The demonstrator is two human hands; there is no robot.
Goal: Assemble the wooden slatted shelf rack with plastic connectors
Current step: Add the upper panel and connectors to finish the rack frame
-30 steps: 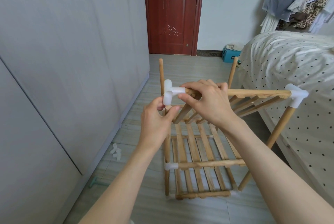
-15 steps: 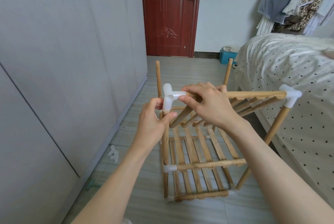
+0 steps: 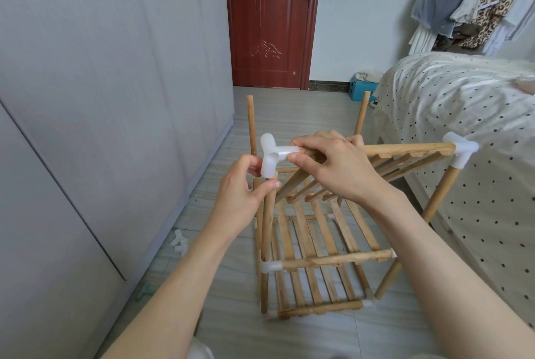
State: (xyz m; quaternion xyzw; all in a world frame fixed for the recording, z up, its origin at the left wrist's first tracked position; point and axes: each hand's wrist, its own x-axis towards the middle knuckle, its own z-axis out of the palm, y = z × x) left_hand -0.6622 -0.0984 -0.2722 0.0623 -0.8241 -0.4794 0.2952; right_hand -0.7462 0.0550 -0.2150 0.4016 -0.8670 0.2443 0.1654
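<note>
A wooden slatted rack [image 3: 315, 242] stands on the floor with lower shelves fitted. Its top slatted shelf [image 3: 405, 153] hangs tilted, its right end in a white connector [image 3: 460, 153] on the right post. A white plastic T-connector [image 3: 270, 158] caps the shelf's left rail end, just above the front left post [image 3: 267, 222]. My right hand [image 3: 333, 167] grips that rail beside the connector. My left hand [image 3: 243, 193] pinches the top of the left post under the connector.
Spare white connectors [image 3: 179, 242] lie on the floor by the grey wardrobe [image 3: 101, 98] on the left. A bed with a dotted cover [image 3: 463, 132] stands close on the right. Two bare rear posts rise behind; a red door [image 3: 269, 19] is beyond.
The T-connector has come down closer to the top of the left post. The view has tilted slightly; both hands keep their holds.
</note>
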